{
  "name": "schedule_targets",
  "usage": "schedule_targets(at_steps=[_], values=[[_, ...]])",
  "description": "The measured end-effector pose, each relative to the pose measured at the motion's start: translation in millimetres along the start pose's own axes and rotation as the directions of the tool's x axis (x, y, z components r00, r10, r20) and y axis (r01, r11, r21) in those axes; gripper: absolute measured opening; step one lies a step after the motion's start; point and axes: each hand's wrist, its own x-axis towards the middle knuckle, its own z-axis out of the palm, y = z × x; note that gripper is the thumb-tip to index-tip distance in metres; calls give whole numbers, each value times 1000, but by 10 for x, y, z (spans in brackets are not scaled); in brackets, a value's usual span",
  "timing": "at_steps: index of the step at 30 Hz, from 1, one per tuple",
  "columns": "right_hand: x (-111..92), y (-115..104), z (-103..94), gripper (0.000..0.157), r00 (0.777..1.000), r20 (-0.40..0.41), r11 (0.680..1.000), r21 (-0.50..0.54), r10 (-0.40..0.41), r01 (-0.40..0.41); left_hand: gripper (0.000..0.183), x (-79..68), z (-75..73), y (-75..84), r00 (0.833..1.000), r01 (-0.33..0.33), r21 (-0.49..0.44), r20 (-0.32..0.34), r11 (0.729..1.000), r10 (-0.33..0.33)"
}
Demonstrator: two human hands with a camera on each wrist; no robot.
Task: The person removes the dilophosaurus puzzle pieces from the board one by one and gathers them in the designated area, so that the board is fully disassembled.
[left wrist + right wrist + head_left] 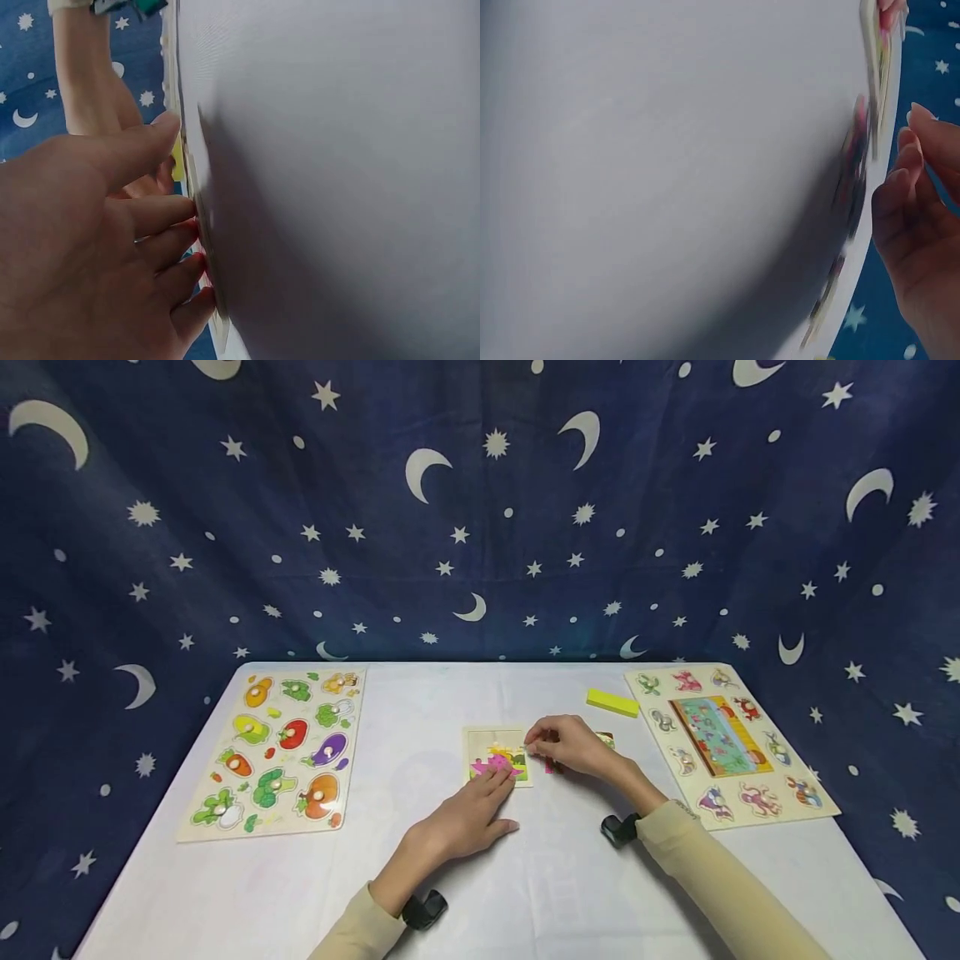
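Note:
A small wooden puzzle board (480, 739) with a pink and green picture lies at the middle of the table. My left hand (474, 814) rests its extended fingers on the pink part of that picture, thumb spread to the side; in the left wrist view the fingertips (196, 259) touch the board's surface. Over the board's right edge is my right hand (573, 745), fingers bent and tips close together. In the right wrist view this hand (922, 202) hangs above the table, and I cannot tell whether a small piece is between its fingertips. Loose puzzle pieces (551, 766) lie beneath it, partly hidden.
A vegetable peg puzzle (288, 739) lies at the left. On the right is a sea-animal peg puzzle (671, 689) with an aquarium picture. A yellow block (612, 702) lies behind the right hand. Another patterned piece (606, 739) shows past the right wrist. A starry cloth (480, 468) hangs behind.

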Motion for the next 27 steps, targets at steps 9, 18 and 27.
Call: schedule_targets(at_steps=[9,18,27], values=[[339,-212,207,17,996,81,998,-58,-27,32,68,-15,6,-20,999,13,11,29,1000,-13],[415,-326,247,16,991,120,994,-102,59,-47,67,-41,-75,-13,998,15,-33,67,999,-12],[409,-321,218,19,990,134,999,31,37,-41,66,-44,-92,-12,997,15,-45,81,999,-12]])
